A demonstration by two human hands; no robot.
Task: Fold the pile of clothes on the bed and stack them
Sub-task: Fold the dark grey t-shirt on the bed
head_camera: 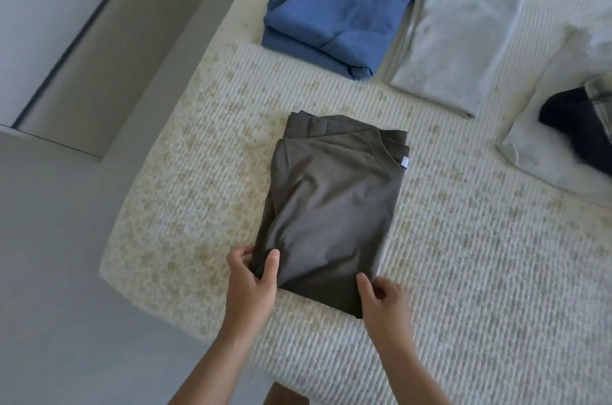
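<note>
I log, cut off at the right edge, a dark garment [578, 129] on pale cloth [543, 126], its kind unclear; blue folded garment [341, 4] cropped at top; light grey folded piece [453, 40] beside it. Grey folded shirt [331, 206] lies flat on the bed cover [463, 272] near its edge; my left hand [253, 275] pinches its near left corner, thumb on top; my right hand [384, 298] pinches the near right corner, fingers curled; hands apart.
</note>
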